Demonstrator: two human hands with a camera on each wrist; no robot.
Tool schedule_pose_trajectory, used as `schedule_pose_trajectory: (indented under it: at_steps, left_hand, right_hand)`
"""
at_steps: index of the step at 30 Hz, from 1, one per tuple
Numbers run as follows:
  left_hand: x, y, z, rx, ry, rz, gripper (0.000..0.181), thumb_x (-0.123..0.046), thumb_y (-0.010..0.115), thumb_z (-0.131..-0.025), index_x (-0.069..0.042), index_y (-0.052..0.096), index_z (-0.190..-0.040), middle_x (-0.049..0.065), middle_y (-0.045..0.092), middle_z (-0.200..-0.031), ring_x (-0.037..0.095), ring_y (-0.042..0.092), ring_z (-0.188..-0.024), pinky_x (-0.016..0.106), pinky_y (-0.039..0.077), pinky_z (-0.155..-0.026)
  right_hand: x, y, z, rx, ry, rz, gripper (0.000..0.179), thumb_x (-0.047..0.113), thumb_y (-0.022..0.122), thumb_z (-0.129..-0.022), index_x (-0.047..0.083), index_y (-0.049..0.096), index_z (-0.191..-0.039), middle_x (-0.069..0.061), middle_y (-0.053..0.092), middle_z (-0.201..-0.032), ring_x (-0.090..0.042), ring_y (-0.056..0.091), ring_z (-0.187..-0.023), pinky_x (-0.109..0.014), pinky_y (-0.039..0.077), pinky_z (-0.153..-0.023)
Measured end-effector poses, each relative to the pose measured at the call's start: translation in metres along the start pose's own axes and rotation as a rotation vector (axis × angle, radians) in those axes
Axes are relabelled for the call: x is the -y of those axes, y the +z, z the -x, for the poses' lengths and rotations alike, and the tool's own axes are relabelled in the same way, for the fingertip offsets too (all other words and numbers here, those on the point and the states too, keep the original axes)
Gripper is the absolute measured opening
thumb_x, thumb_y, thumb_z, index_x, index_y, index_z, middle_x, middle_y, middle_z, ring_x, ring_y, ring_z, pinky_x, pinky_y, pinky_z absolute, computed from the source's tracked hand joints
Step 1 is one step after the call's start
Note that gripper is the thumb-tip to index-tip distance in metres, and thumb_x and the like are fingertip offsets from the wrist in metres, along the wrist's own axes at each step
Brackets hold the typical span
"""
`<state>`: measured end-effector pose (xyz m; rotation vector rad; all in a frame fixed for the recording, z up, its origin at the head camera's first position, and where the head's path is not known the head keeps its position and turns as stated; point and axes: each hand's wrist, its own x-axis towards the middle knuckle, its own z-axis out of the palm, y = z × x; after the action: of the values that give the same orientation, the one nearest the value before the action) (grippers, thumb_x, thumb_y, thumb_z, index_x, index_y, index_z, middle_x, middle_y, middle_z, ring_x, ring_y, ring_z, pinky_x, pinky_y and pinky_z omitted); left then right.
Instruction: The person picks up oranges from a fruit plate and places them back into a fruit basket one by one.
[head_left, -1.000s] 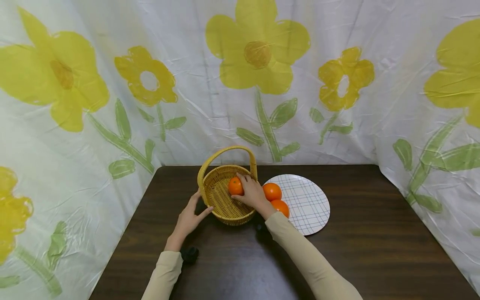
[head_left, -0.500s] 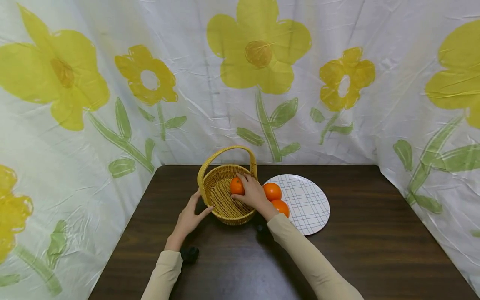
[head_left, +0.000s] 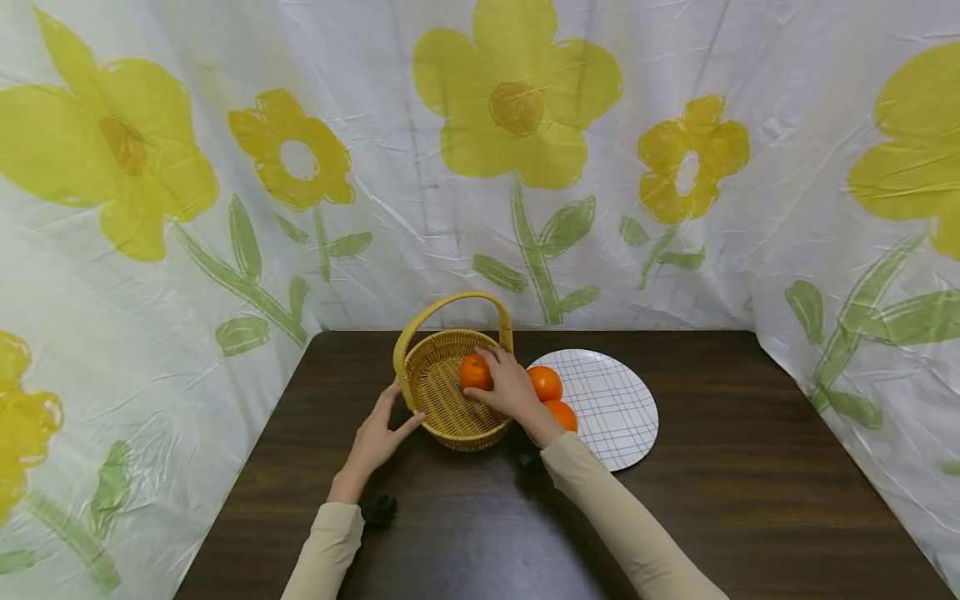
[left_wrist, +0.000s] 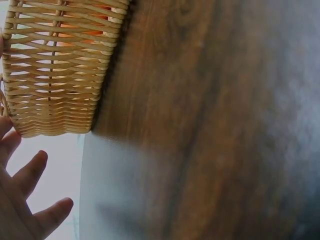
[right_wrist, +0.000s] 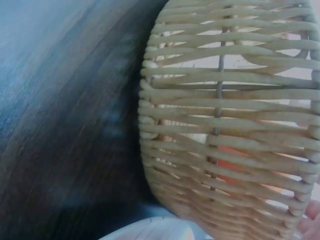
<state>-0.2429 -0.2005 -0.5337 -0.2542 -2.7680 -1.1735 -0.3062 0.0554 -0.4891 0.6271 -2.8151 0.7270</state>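
Note:
A yellow wicker basket (head_left: 442,404) with a tall arched handle stands on the dark wooden table. Inside it, toward the right, my right hand (head_left: 513,392) holds an orange (head_left: 475,372) between thumb and fingers. Through the weave in the right wrist view, the orange (right_wrist: 232,160) shows as a patch of colour. My left hand (head_left: 375,437) touches the basket's left side, thumb at the front rim and fingers beside the handle's base. In the left wrist view, straight, spread fingers (left_wrist: 32,172) show beside the basket wall (left_wrist: 55,85).
Two oranges (head_left: 546,383) lie at the left edge of a white plate (head_left: 615,408) with blue grid lines, partly behind my right forearm. A flowered curtain (head_left: 420,208) hangs behind the table (head_left: 750,467). A small black object (head_left: 381,510) is at my left wrist.
My right hand and the orange in it have shifted slightly to the right inside the basket. My left hand and the basket have stayed nearly still.

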Motion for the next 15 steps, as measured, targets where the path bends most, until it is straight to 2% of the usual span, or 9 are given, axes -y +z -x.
schedule_pose_trajectory:
  at_steps: [3, 7, 15]
  left_hand:
    - [0.000, 0.000, 0.000, -0.001, 0.006, -0.006, 0.075, -0.057, 0.056, -0.085, -0.042, 0.016, -0.146, -0.010, 0.012, -0.155, 0.032, 0.031, -0.135, 0.064, 0.034, -0.093]
    - [0.000, 0.001, 0.001, 0.002, 0.007, 0.002, 0.074, -0.056, 0.056, -0.085, -0.043, 0.015, -0.145, -0.011, 0.011, -0.155, 0.032, 0.031, -0.135, 0.064, 0.034, -0.093]
    - [0.000, 0.000, 0.001, -0.012, 0.036, -0.039, 0.076, -0.055, 0.055, -0.086, -0.043, 0.010, -0.146, -0.008, 0.014, -0.155, 0.034, 0.039, -0.130, 0.061, 0.040, -0.087]
  right_hand:
    - [-0.001, -0.002, 0.002, -0.004, -0.015, 0.015, 0.077, 0.053, 0.066, -0.079, 0.016, 0.040, -0.141, -0.014, 0.041, -0.139, -0.034, 0.046, -0.120, -0.050, 0.044, -0.091]
    - [-0.002, -0.003, 0.007, -0.009, -0.019, -0.023, 0.075, 0.050, 0.067, -0.080, 0.015, 0.041, -0.140, -0.015, 0.041, -0.139, -0.034, 0.044, -0.123, -0.052, 0.042, -0.094]
    - [-0.003, -0.008, 0.015, -0.055, -0.047, -0.048, 0.070, 0.045, 0.070, -0.080, 0.016, 0.044, -0.138, -0.015, 0.041, -0.140, -0.034, 0.041, -0.126, -0.053, 0.040, -0.096]
